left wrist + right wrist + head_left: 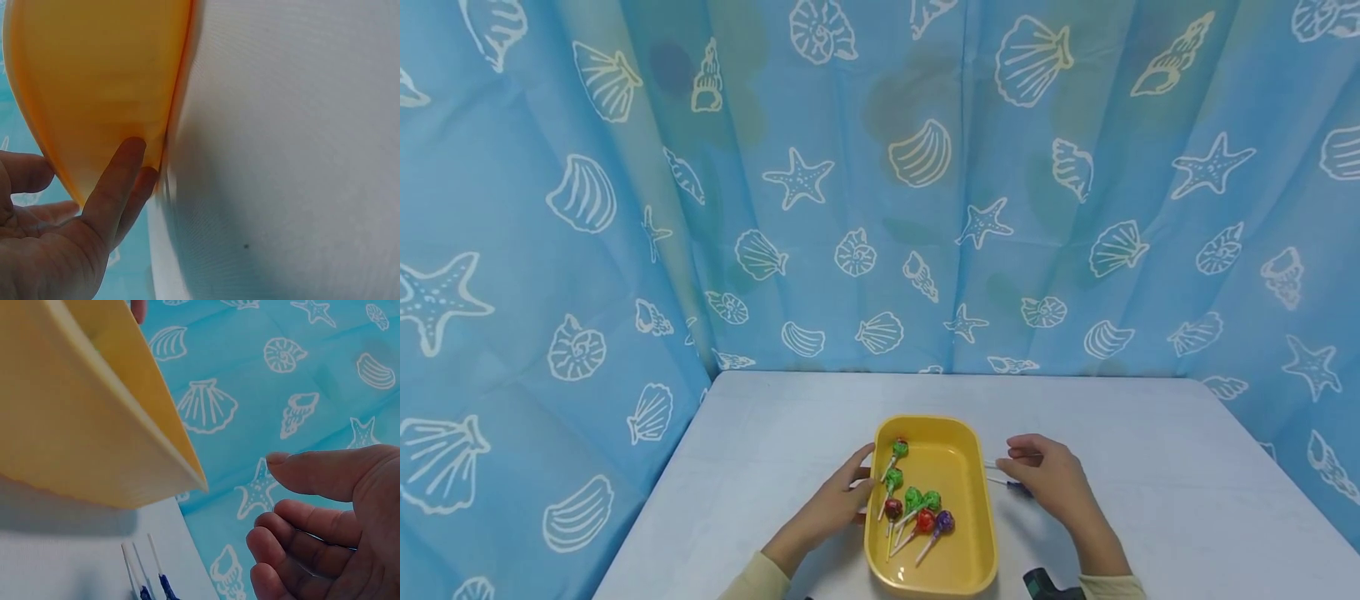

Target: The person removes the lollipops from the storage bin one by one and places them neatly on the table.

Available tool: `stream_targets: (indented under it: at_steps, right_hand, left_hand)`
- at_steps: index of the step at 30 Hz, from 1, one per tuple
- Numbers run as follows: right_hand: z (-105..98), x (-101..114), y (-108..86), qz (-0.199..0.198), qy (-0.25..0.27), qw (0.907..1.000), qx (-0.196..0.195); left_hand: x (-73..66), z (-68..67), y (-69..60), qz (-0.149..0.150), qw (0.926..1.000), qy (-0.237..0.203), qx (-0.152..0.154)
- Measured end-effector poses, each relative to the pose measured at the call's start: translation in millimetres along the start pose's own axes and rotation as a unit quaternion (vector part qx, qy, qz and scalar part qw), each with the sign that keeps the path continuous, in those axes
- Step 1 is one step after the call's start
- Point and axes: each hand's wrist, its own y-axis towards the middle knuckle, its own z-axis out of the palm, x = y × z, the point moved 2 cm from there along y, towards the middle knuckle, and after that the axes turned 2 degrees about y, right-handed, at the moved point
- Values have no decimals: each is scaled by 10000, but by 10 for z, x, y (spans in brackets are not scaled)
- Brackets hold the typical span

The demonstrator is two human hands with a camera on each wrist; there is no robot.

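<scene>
A yellow plastic tray (958, 467) holds several wrapped lollipops, among them a green one (894, 477), a red one (925, 522) and a purple one (944, 522), mostly toward its left side. My left hand (838, 504) rests against the tray's left wall; in the left wrist view, extended fingers (112, 187) touch that wall. To the right of the tray, my right hand (1052, 477) hovers with loosely bent fingers, and the right wrist view shows nothing between them. Close to it, dark-blue-wrapped lollipops (165, 586) lie on the table, partly hidden by the hand in the head view.
A white-covered table (1180, 483) carries the tray. Behind and at both sides hangs a blue curtain (865, 208) with white shell and starfish prints. A dark device (1047, 585) shows by the right wrist at the bottom edge.
</scene>
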Motion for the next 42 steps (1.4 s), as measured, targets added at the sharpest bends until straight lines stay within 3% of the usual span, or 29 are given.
stream_targets:
  at_steps: [7, 15, 22, 30, 42]
  right_hand:
    - [47, 98, 11, -125, 91, 9999, 67]
    - [89, 272, 37, -575, 232, 9980, 107]
    - [159, 306, 46, -514, 362, 9977, 234]
    - [208, 379, 68, -703, 337, 9967, 236]
    - [331, 510, 140, -921, 489, 9940, 329]
  left_hand:
    - [-12, 0, -1, 4, 10000, 12, -7]
    - [-27, -3, 7, -40, 10000, -30, 10]
    - [8, 8, 12, -38, 9999, -142, 70]
    - [-23, -10, -1, 16, 9999, -138, 85]
    - [-9, -8, 26, -135, 9999, -44, 50]
